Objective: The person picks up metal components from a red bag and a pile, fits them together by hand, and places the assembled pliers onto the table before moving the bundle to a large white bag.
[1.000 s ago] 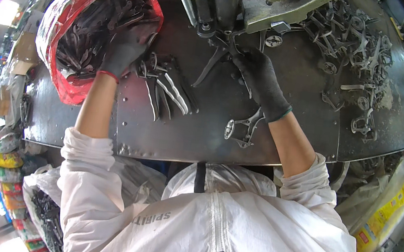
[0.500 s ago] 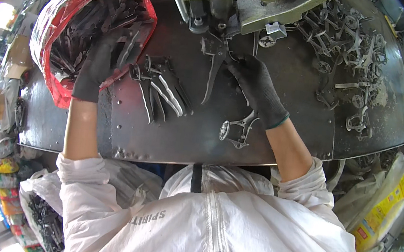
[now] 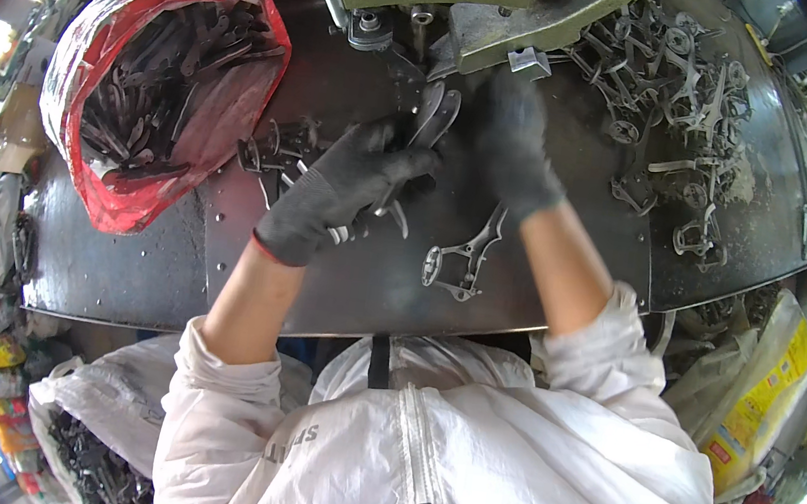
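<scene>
My left hand, in a dark grey work glove, is closed around a curved metal handle piece that sticks up past its thumb and fingers. Beneath that hand, partly hidden, lie several plier-like metal assemblies with silver and dark handles. My right hand, gloved too, is smeared by motion just below the green press machine; its fingers cannot be made out. A loose silver metal frame with a round end rests on the bench below and between my hands.
A red-rimmed bag full of dark metal handle pieces stands at the left of the dark metal bench. Silver metal frames are heaped at the far right. A white and yellow sack sits below the bench's right side.
My left hand has come out of the bag and moved right to the middle, now holding a handle piece. My right hand has moved up slightly. The plier-like assembly under the press has left that spot.
</scene>
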Tool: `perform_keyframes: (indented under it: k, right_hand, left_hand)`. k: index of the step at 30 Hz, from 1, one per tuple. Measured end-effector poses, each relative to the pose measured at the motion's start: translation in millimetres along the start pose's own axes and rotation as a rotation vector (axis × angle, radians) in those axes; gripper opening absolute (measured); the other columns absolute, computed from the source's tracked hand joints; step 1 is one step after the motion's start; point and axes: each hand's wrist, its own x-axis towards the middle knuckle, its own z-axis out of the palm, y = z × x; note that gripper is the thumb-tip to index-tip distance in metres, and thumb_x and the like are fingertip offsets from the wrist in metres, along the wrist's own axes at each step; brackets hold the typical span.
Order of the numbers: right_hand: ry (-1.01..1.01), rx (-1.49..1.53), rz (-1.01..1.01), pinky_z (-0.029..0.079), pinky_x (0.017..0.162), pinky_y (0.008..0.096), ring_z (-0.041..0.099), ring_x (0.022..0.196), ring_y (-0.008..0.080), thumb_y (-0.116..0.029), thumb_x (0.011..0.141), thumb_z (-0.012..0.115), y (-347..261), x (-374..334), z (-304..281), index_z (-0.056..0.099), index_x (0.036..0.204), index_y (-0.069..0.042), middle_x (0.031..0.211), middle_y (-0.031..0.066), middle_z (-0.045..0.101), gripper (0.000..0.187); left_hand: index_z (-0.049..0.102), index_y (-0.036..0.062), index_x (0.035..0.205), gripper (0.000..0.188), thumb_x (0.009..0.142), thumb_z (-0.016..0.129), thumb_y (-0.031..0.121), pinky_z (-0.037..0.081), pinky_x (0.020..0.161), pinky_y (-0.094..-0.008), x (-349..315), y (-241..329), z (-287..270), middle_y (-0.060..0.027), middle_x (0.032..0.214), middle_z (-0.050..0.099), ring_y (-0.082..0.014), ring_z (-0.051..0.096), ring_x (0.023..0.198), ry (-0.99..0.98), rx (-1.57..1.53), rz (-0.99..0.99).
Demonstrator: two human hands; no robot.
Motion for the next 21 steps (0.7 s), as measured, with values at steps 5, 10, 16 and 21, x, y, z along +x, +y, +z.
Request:
perform_keyframes:
  k: [5, 10, 16, 21]
  right_hand:
    - [-0.045, -0.437, 0.140, 0.056, 0.085, 0.0395, 0.069, 0.105, 0.0246, -0.018, 0.095, 0.058, 95.8, 54.3, 31.5, 0.068, 0.113, -0.011, 0.107, 0.0088, 0.073, 0.022]
    - [0.459, -0.216, -0.024, 0.059, 0.067, 0.0425, 0.073, 0.078, 0.0261, -0.019, 0.094, 0.062, 90.9, 29.8, 8.6, 0.069, 0.114, -0.006, 0.086, 0.0116, 0.072, 0.025]
    - [0.073, 1.412, 0.669, 0.053, 0.054, 0.0260, 0.063, 0.062, 0.0128, -0.017, 0.099, 0.065, 3.7, -18.1, -40.0, 0.066, 0.117, -0.001, 0.084, 0.0062, 0.067, 0.024]
    - [-0.089, 1.484, 0.639, 0.048, 0.054, 0.0238, 0.061, 0.063, 0.0106, -0.012, 0.098, 0.064, -4.2, -23.5, -18.5, 0.064, 0.122, 0.001, 0.086, 0.0046, 0.068, 0.027]
  left_hand:
    - [0.061, -0.0037, 0.119, 0.040, 0.097, 0.064, 0.030, 0.049, 0.073, -0.0285, 13.0, -50.1, -44.5, -0.0070, 0.102, 0.065, -0.0155, 0.060, 0.080, 0.323, 0.568, -0.041]
    - [0.060, -0.0034, 0.123, 0.041, 0.104, 0.053, 0.033, 0.052, 0.073, -0.0300, 13.7, -42.8, -33.4, -0.0085, 0.101, 0.069, -0.0155, 0.064, 0.083, 0.311, 0.312, 0.136]
    - [0.056, -0.0026, 0.136, 0.048, 0.108, 0.049, 0.036, 0.056, 0.077, -0.0301, 29.7, -32.0, -35.3, -0.0120, 0.105, 0.073, -0.0159, 0.070, 0.090, 0.269, 0.465, 0.206]
    - [0.055, -0.0026, 0.140, 0.052, 0.108, 0.050, 0.037, 0.056, 0.083, -0.0292, 41.0, -24.9, -29.8, -0.0129, 0.108, 0.073, -0.0151, 0.071, 0.096, 0.263, 0.372, 0.009]
